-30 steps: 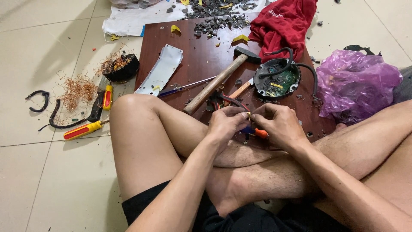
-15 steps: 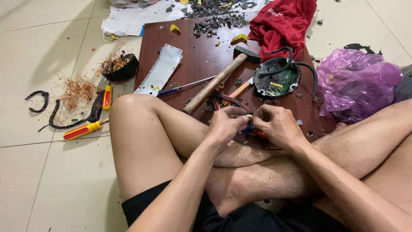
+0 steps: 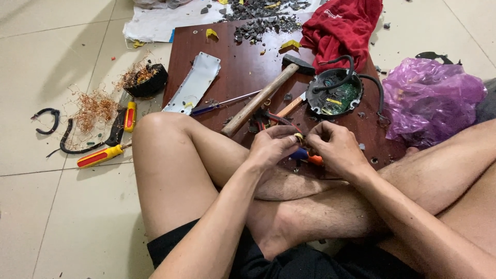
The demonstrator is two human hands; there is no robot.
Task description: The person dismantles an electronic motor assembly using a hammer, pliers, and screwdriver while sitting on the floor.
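Both hands meet over the near edge of a dark wooden board (image 3: 243,67). The left hand (image 3: 271,147) and right hand (image 3: 336,147) pinch a small yellowish metal piece (image 3: 298,137) between their fingertips, with thin coloured wires (image 3: 274,120) running from it. Below the fingers lies a tool with blue and orange grips (image 3: 307,156). At twelve o'clock sit a wooden-handled hammer (image 3: 258,101) and a round black housing (image 3: 335,93) holding a green circuit board. A crumpled purple plastic bag (image 3: 429,101) lies at two o'clock, a red cloth (image 3: 341,26) beyond. At nine o'clock, a yellow screwdriver (image 3: 98,156) and tangled copper wire (image 3: 93,108) rest on smooth tile.
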